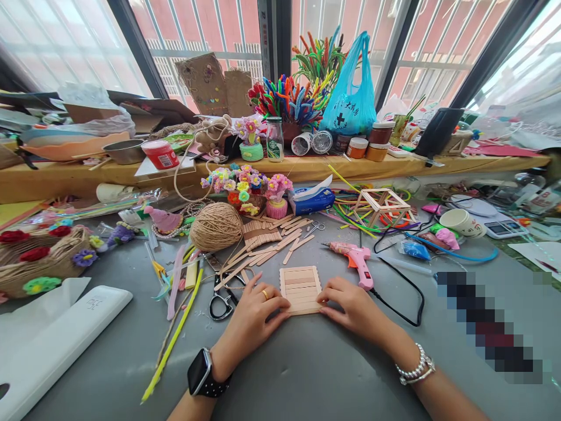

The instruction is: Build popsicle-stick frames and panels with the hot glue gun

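A small square panel of craft sticks (300, 289) lies on the grey table in front of me, its sticks side by side across two upright ones. My left hand (259, 305) grips its lower left corner between thumb and fingers. At the lower right corner, my right hand (354, 307) pinches the edge in the same way. Just beyond the right hand rests a pink glue gun (360, 260), nozzle pointing left. Black-handled scissors (221, 303) lie beside my left hand. Loose craft sticks (265, 254) are scattered behind the panel, near a ball of twine (217, 227).
A craft-stick frame (383, 206) stands at the back right, near a kitchen scale (504, 225). The glue gun's black cord (421, 304) loops to the right. On the left are a white power bank (83, 339) and a twine-wrapped basket (41, 263). A crowded wooden ledge (298, 169) runs behind.
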`<state>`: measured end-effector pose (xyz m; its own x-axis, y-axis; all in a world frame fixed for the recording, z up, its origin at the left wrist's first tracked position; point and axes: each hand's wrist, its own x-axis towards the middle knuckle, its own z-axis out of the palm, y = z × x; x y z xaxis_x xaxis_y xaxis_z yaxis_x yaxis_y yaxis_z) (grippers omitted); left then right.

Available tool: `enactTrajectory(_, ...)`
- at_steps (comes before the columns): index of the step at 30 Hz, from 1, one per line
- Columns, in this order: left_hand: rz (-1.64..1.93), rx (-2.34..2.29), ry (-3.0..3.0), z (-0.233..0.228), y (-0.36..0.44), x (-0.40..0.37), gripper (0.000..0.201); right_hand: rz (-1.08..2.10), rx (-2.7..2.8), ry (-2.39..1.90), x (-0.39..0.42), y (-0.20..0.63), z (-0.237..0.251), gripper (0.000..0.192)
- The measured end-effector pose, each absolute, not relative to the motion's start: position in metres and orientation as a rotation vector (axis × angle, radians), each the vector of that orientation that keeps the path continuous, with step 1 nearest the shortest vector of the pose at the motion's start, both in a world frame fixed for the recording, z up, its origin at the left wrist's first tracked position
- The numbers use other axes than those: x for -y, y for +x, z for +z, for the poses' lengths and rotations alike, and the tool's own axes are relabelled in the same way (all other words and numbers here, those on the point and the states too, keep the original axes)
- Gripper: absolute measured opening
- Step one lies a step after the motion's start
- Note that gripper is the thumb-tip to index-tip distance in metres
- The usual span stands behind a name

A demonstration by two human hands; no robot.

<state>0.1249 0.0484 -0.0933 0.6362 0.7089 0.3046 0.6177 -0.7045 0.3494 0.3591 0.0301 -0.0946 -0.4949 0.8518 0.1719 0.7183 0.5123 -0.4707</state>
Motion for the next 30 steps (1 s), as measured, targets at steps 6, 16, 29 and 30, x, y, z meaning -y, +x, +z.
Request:
enactTrajectory(6, 0.627, -1.084, 2.644, -0.0930, 0.1259, -0.0489, 0.009, 0.500, 2.373, -1.311, -0.0300, 0.3589, -0.0934, 0.009)
enactTrajectory(16, 0.655, -1.080, 2.667, -0.0934, 0.1259, -0.0483, 0.008, 0.526, 2.387, -1.309, -0.0301, 0.3599, -0.0937, 0.008)
enactTrajectory(29, 0.682, -1.069, 2.664, -0.0916, 0.1252, -0.0473, 0.008, 0.535, 2.397, -1.286, -0.0324, 0.3614, -0.0957, 0.009)
enactTrajectory(30, 0.687, -1.070, 2.667, -0.0914, 0.1253, -0.0474, 0.008, 0.537, 2.395, -1.284, -0.0322, 0.3613, -0.0957, 0.010)
